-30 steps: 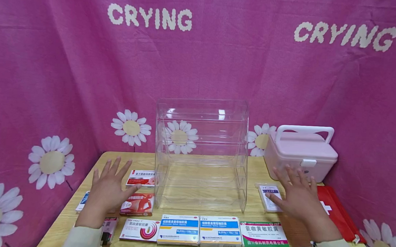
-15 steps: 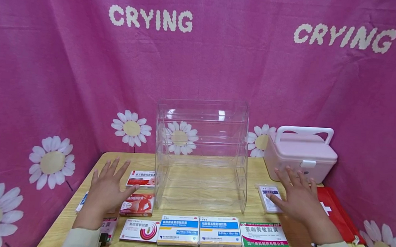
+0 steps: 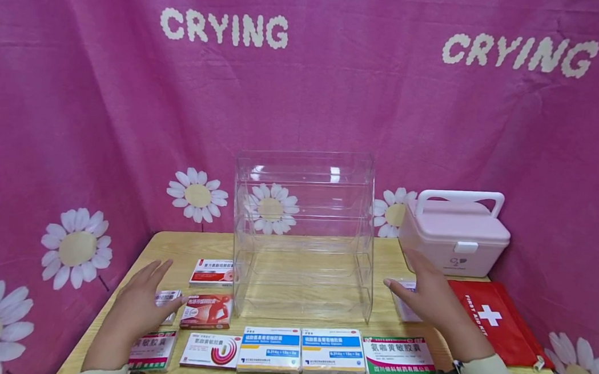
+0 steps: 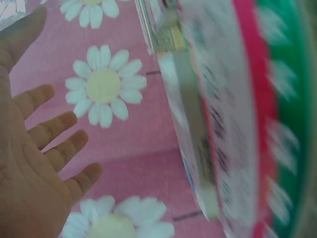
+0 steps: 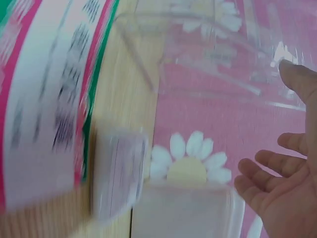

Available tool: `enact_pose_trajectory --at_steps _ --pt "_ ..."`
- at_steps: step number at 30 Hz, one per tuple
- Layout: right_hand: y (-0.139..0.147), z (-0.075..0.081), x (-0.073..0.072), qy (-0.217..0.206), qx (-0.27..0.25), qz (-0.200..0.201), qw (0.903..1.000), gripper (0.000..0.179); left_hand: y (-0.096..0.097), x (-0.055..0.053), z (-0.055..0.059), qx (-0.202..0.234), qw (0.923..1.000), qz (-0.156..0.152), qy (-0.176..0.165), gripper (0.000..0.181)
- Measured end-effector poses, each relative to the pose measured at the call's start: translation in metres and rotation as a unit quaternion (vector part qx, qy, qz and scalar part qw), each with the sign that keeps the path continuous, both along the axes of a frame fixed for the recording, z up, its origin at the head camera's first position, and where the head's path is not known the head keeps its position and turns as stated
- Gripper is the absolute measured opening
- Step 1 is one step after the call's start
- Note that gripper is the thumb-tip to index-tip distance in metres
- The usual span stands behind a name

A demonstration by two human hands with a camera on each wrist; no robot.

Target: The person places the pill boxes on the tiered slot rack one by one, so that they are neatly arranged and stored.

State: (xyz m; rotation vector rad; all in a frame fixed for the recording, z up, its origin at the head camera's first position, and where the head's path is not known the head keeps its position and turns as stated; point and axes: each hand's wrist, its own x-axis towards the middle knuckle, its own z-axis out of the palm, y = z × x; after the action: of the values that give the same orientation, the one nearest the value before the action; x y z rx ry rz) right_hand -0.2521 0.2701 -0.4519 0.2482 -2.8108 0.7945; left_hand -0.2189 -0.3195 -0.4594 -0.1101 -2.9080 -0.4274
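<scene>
My left hand [image 3: 135,308] hovers over the left side of the table with fingers spread and nothing held. Beneath and beside it lie a green-and-pink medicine box [image 3: 153,351], a small white box [image 3: 168,305] and a red medicine box [image 3: 206,311]. My right hand [image 3: 429,298], likewise empty, is above a small white-and-purple box [image 3: 404,304], which it partly hides. Between the hands stands a clear tiered display rack [image 3: 299,313] with no boxes on its tiers. Both wrist views show relaxed, extended fingers, the left hand [image 4: 37,148] and the right hand [image 5: 287,188].
Along the front lie a white capsule box [image 3: 210,350], two blue-and-white boxes [image 3: 270,351] and a green-and-white box [image 3: 399,359]. A red-and-white box [image 3: 213,272] is at the rack's left. Back right stand a pink lidded case [image 3: 456,236] and a red first aid pouch [image 3: 502,322].
Both hands have turned from palms-down to more sideways. The left has shifted left and down, the right slightly left, uncovering more of the pouch and case. The boxes have not moved.
</scene>
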Motion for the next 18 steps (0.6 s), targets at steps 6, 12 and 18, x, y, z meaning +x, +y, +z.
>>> enact_pose_trajectory --at_steps 6,12,18 --pt "-0.023 0.0 -0.015 0.023 -0.048 0.028 0.9982 0.082 -0.022 0.019 -0.01 0.014 0.9998 0.008 -0.01 0.097" --pt "-0.041 -0.004 -0.024 0.014 -0.113 0.033 0.9929 0.07 -0.039 0.034 -0.021 0.026 0.9997 0.0 -0.006 0.093" --pt "-0.054 -0.004 -0.029 -0.012 -0.175 0.022 0.9843 0.062 -0.056 0.047 -0.028 0.038 0.9977 0.02 -0.052 0.1"
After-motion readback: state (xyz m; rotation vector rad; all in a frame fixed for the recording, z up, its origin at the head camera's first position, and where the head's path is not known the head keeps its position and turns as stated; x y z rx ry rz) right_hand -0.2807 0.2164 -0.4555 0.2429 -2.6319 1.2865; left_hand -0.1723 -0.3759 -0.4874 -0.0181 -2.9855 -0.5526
